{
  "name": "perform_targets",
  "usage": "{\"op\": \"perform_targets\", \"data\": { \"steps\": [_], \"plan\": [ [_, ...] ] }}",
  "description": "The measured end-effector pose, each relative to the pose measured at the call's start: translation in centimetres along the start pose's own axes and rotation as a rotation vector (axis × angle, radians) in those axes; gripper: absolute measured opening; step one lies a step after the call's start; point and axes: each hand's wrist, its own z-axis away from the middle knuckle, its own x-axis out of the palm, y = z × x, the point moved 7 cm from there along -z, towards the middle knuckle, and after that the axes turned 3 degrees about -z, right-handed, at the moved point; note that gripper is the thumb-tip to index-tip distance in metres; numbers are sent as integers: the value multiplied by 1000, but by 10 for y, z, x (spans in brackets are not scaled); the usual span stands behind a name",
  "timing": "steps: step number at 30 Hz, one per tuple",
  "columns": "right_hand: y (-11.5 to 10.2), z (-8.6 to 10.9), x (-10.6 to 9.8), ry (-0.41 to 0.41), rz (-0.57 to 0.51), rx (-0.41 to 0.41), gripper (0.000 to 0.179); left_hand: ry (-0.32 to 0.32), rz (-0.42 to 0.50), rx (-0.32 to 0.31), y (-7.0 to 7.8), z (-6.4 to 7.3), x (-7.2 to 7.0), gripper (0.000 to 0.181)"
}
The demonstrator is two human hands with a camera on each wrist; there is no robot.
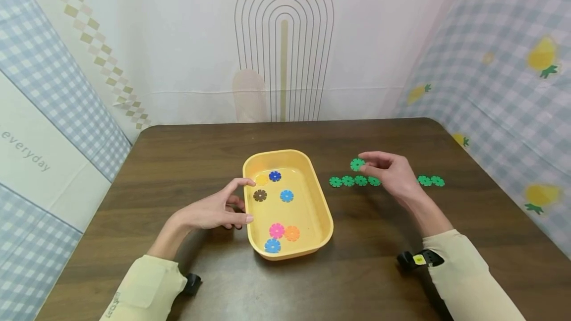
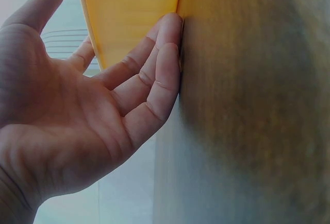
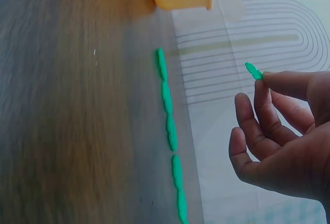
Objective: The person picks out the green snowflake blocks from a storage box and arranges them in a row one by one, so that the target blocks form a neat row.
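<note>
My right hand (image 1: pixel 392 175) pinches a green snowflake disc (image 1: pixel 357 164) between thumb and fingertips, raised above the table; the right wrist view shows this disc edge-on. Beneath that hand runs a row of green snowflake discs (image 1: pixel 348 181), its middle hidden by the hand. My left hand (image 1: pixel 216 207) grips the left side of a yellow plastic tray (image 1: pixel 314 202), index finger and thumb at its rim. In the left wrist view, the other fingers (image 2: pixel 167 64) curl by the tray's outer wall, low against the table.
Inside the tray lie loose discs: dark blue (image 1: pixel 275 176), yellow (image 1: pixel 261 179), brown (image 1: pixel 260 195), pink (image 1: pixel 276 230), orange (image 1: pixel 292 233) and two light blue, one in the middle (image 1: pixel 287 195). The brown wooden table (image 1: pixel 200 152) meets a patterned cloth (image 1: pixel 187 53) at the back.
</note>
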Motion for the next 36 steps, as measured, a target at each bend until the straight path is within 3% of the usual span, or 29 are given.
{"op": "perform_targets", "data": {
  "steps": [22, 36],
  "plan": [
    [33, 10, -40, 34, -28, 50, 48, 5, -8, -9, 0, 0, -1, 82],
    [69, 17, -106, 132, -124, 114, 29, 3, -7, -12, 0, 0, -1, 82]
  ]
}}
